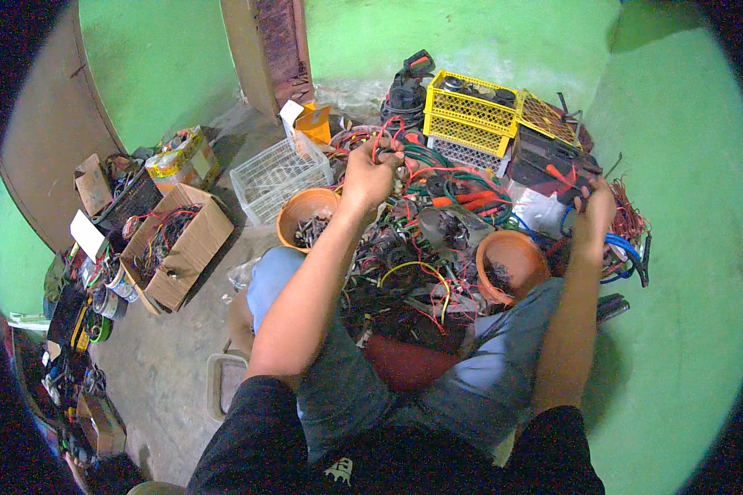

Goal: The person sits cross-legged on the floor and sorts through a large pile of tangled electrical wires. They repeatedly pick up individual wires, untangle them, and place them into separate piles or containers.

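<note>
Left hand (370,175) has its fingers pinched on a red wire (381,136), pulled up out of the tangled wire pile (413,272) on the floor between the knees. Right hand (593,213) is clenched on a red-handled tool (563,176) off to the side. Two orange bowls (304,216) flank the pile, yellow crates (469,111) behind, cardboard box (177,247) left.

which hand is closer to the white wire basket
Left. The left hand is raised just right of the white wire basket, gripping wires. The right hand is far across the wire pile, near the yellow crates.
</note>
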Motion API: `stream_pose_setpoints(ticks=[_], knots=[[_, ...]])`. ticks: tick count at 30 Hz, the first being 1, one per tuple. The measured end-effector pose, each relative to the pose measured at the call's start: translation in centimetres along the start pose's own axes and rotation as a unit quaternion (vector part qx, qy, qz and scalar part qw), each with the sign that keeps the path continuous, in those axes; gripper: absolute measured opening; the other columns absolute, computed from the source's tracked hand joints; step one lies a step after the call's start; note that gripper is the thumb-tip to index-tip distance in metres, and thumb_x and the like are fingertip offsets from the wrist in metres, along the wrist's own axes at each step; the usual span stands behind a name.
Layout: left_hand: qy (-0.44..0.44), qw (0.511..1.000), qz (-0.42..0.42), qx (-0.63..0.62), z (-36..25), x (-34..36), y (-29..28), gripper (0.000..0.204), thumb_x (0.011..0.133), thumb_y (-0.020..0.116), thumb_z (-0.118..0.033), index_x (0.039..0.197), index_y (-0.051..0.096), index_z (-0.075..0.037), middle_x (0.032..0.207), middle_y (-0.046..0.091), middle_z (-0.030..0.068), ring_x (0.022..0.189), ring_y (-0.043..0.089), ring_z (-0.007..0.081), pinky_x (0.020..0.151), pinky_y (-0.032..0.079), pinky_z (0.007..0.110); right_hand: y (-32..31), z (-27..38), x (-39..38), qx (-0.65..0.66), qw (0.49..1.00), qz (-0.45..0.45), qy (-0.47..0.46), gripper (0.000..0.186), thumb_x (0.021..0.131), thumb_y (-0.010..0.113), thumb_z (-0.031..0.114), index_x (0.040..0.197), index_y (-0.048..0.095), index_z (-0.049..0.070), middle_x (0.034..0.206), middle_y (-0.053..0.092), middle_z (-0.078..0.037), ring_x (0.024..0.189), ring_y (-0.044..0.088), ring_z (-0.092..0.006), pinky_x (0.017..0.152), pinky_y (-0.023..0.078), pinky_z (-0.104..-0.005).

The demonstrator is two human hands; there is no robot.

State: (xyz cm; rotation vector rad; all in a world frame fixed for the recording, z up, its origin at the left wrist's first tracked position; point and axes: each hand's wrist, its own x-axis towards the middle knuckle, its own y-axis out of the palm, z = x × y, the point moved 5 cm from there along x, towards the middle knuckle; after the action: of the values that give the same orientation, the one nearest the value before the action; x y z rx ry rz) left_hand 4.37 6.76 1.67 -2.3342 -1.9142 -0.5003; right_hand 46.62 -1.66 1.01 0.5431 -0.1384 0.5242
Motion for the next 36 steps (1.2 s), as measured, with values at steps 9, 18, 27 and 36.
stream_pose_setpoints(ticks=[9,18,27,36], knots=[[0.009,0.999,0.027,-0.03,1.5,0.0,1.5,0.011,0.091,0.054,-0.003,0.102,0.055,-0.003,0.088,0.069,0.0108,0.075,0.066,0.0171,0.062,0.053,0.028,12.6,3.8,-19.5,-0.194,0.867,0.4,-0.226,0.02,0.092,0.055,0.018,0.099,0.065,0.001,0.092,0.068,-0.015,0.088,0.066,-0.0274,0.078,0.05,-0.0375],[-0.013,0.998,0.048,-0.031,0.3,-0.4,2.1,0.014,0.091,0.049,0.003,0.104,0.049,0.006,0.088,0.068,0.0175,0.081,0.067,0.022,0.075,0.054,0.032,13.8,0.2,-22.1,-0.219,0.778,0.585,-0.073,0.021,0.092,0.057,0.017,0.09,0.069,-0.001,0.075,0.068,-0.01,0.07,0.065,-0.018,0.068,0.051,-0.0323],[-0.03,0.999,0.024,-0.028,-0.8,-0.2,0.9,0.015,0.09,0.051,0.0,0.104,0.053,0.002,0.084,0.068,0.0136,0.071,0.065,0.019,0.061,0.051,0.029,4.3,3.3,-4.7,-0.021,0.97,0.17,-0.171,0.025,0.091,0.049,0.012,0.103,0.062,-0.005,0.087,0.064,-0.01,0.075,0.062,-0.0167,0.064,0.05,-0.0279],[-0.026,0.997,0.015,-0.07,-1.6,-0.6,0.1,0.015,0.089,0.049,0.004,0.104,0.051,0.006,0.086,0.066,0.0166,0.077,0.068,0.0232,0.066,0.055,0.032,6.0,4.8,-7.3,-0.218,0.894,0.127,-0.371,0.024,0.094,0.052,0.014,0.109,0.063,-0.001,0.101,0.065,-0.012,0.093,0.061,-0.018,0.085,0.048,-0.0331]])
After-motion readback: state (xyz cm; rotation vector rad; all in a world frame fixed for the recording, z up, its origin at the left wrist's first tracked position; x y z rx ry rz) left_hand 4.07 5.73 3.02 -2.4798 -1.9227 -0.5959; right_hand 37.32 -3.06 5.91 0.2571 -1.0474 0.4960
